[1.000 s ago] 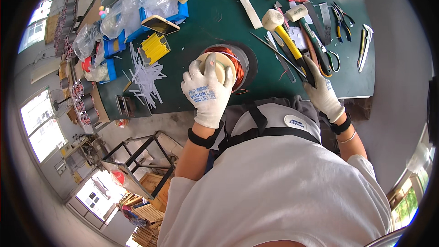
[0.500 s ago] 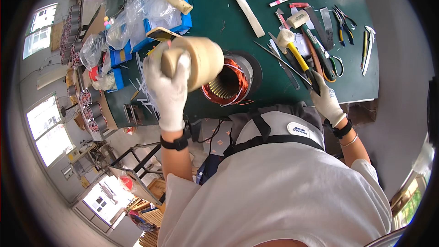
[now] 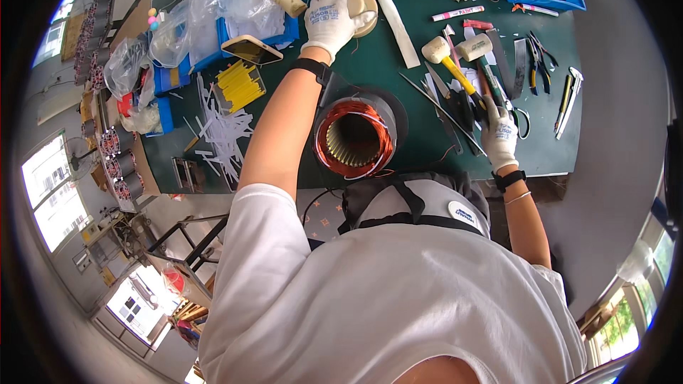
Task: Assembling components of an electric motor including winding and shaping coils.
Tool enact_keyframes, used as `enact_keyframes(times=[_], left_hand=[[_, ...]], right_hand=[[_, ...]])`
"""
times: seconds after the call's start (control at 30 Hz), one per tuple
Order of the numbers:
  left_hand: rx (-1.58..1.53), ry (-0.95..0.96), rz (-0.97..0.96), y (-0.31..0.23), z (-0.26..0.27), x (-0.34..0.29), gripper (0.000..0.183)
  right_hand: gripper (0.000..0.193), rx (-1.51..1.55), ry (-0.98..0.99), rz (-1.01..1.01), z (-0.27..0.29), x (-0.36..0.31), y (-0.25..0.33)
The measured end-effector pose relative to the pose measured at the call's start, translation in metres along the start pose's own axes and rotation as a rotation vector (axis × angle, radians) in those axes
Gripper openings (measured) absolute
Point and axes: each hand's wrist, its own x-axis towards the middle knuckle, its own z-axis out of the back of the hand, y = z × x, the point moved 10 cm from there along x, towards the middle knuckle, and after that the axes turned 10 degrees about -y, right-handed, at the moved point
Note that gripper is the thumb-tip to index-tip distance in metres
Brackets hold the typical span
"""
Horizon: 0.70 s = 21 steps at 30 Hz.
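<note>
Tape roll (image 3: 361, 6): cream disc, lying at the far side of the green bench (image 3: 427, 135), and I am gripping it with my left hand (image 3: 329, 18), gloved fingers curled over its rim. Right hand (image 3: 498, 135): I am resting it among the tools by the yellow-handled mallet (image 3: 445, 60); whether its fingers are closing on anything I cannot tell. Stator (image 3: 354, 141): copper-wound, standing near the bench's front edge, between my arms. Yellow strips (image 3: 238, 85) lying left.
</note>
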Motion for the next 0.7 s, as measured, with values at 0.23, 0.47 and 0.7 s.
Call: enact_keyframes(times=[0.23, 0.47, 0.7], left_hand=[[-0.675, 0.216, 0.486, 0.05, 0.088, -0.124, 0.083], [-0.027, 0.211, 0.356, 0.0, 0.113, -0.206, 0.067], [0.122, 0.002, 0.184, -0.012, 0.126, -0.215, 0.027]], right_hand=[[0.051, 0.535, -0.101, 0.152, 0.069, 0.022, 0.09], [0.075, 0.372, 0.056, 0.688, 0.073, 0.004, 0.3], [0.031, 0.308, -0.016, 0.803, 0.054, 0.009, 0.321]])
